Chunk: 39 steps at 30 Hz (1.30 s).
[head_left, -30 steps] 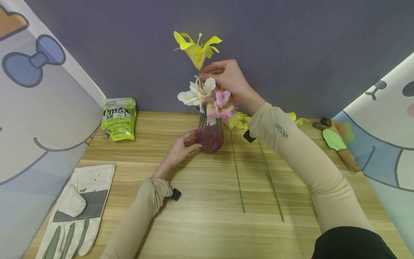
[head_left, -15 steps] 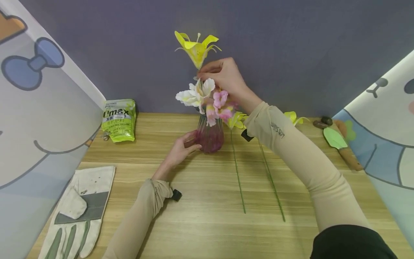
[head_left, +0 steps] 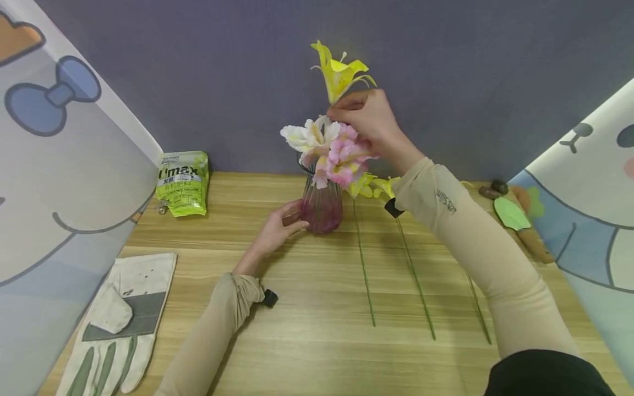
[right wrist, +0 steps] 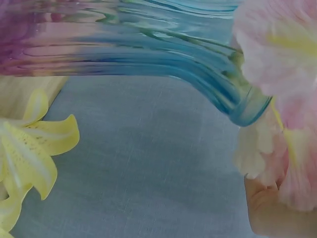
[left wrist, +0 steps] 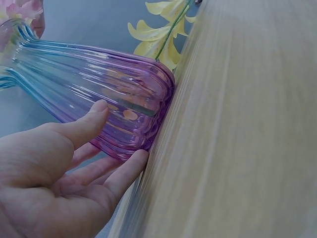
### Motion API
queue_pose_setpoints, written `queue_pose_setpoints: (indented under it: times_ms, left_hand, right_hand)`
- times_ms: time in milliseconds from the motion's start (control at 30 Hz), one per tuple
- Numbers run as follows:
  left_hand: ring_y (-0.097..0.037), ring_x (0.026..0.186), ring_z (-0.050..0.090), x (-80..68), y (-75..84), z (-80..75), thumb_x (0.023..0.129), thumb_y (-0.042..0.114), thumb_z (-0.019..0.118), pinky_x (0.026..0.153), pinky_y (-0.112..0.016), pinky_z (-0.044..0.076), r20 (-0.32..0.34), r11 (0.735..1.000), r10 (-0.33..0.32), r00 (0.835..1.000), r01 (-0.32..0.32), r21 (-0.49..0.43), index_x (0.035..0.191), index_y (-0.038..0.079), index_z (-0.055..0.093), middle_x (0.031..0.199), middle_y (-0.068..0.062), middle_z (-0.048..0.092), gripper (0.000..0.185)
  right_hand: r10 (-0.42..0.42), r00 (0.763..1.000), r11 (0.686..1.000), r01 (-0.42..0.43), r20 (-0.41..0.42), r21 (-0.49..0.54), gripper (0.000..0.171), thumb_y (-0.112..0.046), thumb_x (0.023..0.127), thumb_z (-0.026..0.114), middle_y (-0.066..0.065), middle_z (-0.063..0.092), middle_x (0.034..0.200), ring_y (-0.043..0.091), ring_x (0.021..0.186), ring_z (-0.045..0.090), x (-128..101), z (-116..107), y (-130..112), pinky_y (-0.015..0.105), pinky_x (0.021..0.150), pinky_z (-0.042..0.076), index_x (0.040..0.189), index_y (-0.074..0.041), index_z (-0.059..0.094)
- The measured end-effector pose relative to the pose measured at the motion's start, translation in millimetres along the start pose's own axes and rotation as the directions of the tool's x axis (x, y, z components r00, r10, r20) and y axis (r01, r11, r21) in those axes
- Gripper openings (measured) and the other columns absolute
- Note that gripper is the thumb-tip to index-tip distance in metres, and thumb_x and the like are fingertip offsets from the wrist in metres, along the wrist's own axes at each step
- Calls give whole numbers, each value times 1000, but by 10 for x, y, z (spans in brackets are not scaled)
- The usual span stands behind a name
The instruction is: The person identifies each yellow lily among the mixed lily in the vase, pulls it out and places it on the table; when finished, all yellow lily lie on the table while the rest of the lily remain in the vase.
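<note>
Ribbed purple-to-blue vase (head_left: pixel 322 209), yellow lily (head_left: pixel 340 74), pink and white blooms (head_left: pixel 327 148).

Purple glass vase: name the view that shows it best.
The head view shows the whole purple glass vase upright on the table, left hand against it. Left wrist view shows only its ribbed belly close up; right wrist view, only its blue neck and rim.

The yellow lily's stem (head_left: pixel 339 102) vanishes inside the right hand (head_left: pixel 369 124) (its grip unreadable) — lower down, pink blooms (head_left: pixel 344 157) hide the vase (head_left: pixel 322 208) mouth.
</note>
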<state>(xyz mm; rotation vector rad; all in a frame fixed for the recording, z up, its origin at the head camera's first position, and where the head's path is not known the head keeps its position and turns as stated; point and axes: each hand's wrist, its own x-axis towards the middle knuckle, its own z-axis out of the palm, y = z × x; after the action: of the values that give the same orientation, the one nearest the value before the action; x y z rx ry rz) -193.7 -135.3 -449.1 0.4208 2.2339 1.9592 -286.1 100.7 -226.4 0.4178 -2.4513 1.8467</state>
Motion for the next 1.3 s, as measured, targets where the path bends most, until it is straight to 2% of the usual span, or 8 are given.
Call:
queue_pose_setpoints:
  times_ms: [100,333,567,733,900,1133,1300]
  left_hand:
    - [-47,143,50,6,-25,-3,101,-3,72,112,-43,53,-3,1000,13,1000,-13,12,157,-8,45,159,-29,47,63]
    - [-45,144,49,22,-15,11,101,-3,72,113,-43,51,1,1000,4,1000,-4,9,157,-8,45,159,-28,47,63]
    - [-45,144,49,30,30,38,101,-5,70,115,-45,50,-1,1000,-1,1000,1,25,158,-9,43,159,-30,47,63]
    - [-47,144,48,53,24,51,101,-5,70,114,-44,50,-3,1000,-4,1000,4,13,158,-9,42,158,-31,47,63]
    - [-47,144,48,70,23,56,101,-6,70,115,-44,49,2,1000,0,1000,0,16,157,-10,43,158,-31,47,62]
    - [-47,144,48,83,38,57,101,-6,70,115,-43,49,0,1000,10,1000,-10,28,157,-10,43,158,-31,47,62]
    - [-45,144,49,92,50,79,100,-6,71,114,-41,50,6,1000,-2,1000,2,23,157,-9,43,158,-30,47,63]
  right_hand:
    - [-10,1000,1000,9,-9,-14,12,-11,90,87,-6,79,82,10,81,74,-28,-63,36,20,73,60,96,-1,84]
    - [-7,999,998,9,-40,57,8,-9,91,85,-6,78,81,7,72,71,-111,-201,126,17,64,58,94,-2,84]
    - [3,998,994,4,-70,106,6,-8,92,84,-4,78,83,8,72,72,-203,-311,209,18,69,61,93,-2,82]
    - [-15,997,982,30,-79,189,7,-5,94,81,0,79,81,10,70,75,-289,-356,257,20,67,62,94,1,80]
    - [-21,997,964,41,-77,263,10,-7,95,82,5,80,82,15,77,76,-407,-395,303,22,69,60,98,3,80]
    - [-72,986,920,123,-150,372,10,-5,95,82,10,80,88,19,80,76,-497,-389,331,24,71,61,99,4,79]
    - [-104,970,849,202,-219,489,6,5,95,79,15,80,90,21,78,76,-529,-387,353,28,77,65,98,9,77]
